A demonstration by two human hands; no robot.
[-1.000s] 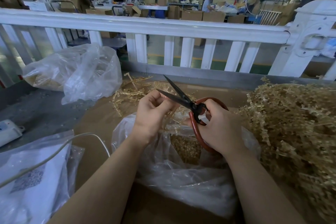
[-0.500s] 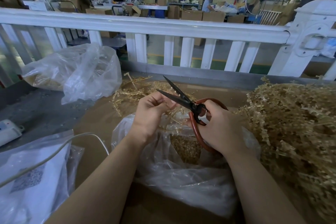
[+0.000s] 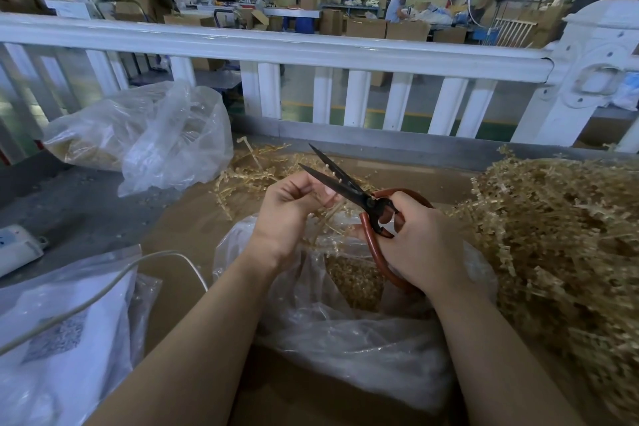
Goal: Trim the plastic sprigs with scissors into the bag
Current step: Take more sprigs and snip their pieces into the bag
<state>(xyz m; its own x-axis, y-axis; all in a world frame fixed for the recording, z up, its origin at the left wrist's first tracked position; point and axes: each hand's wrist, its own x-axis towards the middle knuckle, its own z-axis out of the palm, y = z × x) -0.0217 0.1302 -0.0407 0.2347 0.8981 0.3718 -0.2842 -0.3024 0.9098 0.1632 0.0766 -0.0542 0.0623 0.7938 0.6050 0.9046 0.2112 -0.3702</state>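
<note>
My right hand (image 3: pixel 420 245) grips the red loop handles of the black scissors (image 3: pixel 340 181), whose blades are parted and point up and to the left. A thin tan plastic sprig (image 3: pixel 330 220) is pinched in my left hand (image 3: pixel 292 209), held against the lower blade. Both hands hover over an open clear plastic bag (image 3: pixel 345 339) that holds cut tan pieces. A large heap of untrimmed sprigs (image 3: pixel 560 235) lies to the right, and a smaller scatter of loose sprigs (image 3: pixel 256 173) lies behind my hands.
Another clear bag (image 3: pixel 145 135) with tan pieces sits at the back left. A flat white packet (image 3: pixel 58 332) with a white cable (image 3: pixel 103 290) across it lies at the near left, beside a white device (image 3: pixel 17 247). A white railing (image 3: pixel 311 48) bounds the bench's far side.
My left hand has shifted the sprig slightly against the scissors; the blades stay parted. Otherwise the scene looks the same.
</note>
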